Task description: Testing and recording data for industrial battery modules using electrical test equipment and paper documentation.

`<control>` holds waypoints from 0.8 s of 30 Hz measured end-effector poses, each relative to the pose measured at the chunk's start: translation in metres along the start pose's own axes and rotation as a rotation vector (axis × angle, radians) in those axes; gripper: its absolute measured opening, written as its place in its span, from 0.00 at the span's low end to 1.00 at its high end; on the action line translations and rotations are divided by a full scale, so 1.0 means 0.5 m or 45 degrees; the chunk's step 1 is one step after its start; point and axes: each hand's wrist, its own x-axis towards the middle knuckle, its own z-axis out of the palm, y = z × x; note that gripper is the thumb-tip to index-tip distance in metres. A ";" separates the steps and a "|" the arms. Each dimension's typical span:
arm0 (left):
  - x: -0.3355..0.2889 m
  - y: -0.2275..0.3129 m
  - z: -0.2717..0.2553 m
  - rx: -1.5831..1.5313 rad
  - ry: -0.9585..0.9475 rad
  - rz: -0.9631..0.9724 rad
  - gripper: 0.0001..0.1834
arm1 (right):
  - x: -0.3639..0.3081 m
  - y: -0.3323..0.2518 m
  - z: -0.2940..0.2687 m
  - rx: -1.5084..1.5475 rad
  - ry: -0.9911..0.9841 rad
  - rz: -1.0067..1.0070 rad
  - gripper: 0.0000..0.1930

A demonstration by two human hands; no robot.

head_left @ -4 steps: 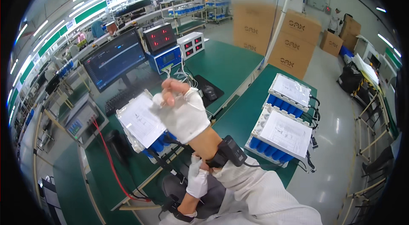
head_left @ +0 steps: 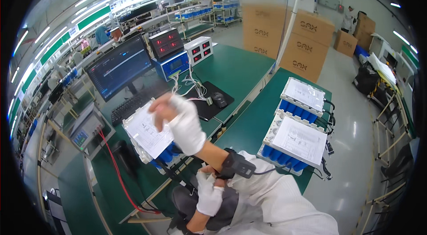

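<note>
My right hand (head_left: 180, 121), in a white fingerless glove, is raised above a blue-celled battery pack (head_left: 167, 157) with a printed paper sheet (head_left: 149, 130) on top. Its fingers are bent and apart, somewhat blurred, with nothing in them. On the right wrist sits a black strap with a small box-shaped device (head_left: 240, 166), from which a cable runs along the white sleeve. Below it, my left hand (head_left: 209, 190), gloved the same way, has its bent fingers at the underside of that strap; the exact grip is partly hidden.
Two more battery packs with paper sheets (head_left: 298, 139) stand on the green bench at right. Behind the near pack are a keyboard (head_left: 126, 106), a monitor (head_left: 120, 68), red-digit meters (head_left: 167, 42) and a mouse (head_left: 219, 98). Red leads (head_left: 118, 170) hang at left; cartons (head_left: 302, 46) stand beyond.
My right hand has turned, its fingers swinging left and downward, and the device on its wrist has rotated with it. My left hand stays by the strap.
</note>
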 end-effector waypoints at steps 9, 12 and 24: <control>0.031 0.093 0.027 0.386 0.027 0.228 0.13 | 0.036 0.069 0.012 -1.476 -0.528 -1.213 0.07; 0.029 0.114 0.032 0.537 -0.023 0.384 0.11 | 0.047 0.065 0.017 -1.520 -0.490 -1.300 0.07; 0.045 -0.054 -0.006 -0.398 0.174 -0.461 0.16 | -0.009 -0.009 0.057 -0.697 -0.496 -0.091 0.01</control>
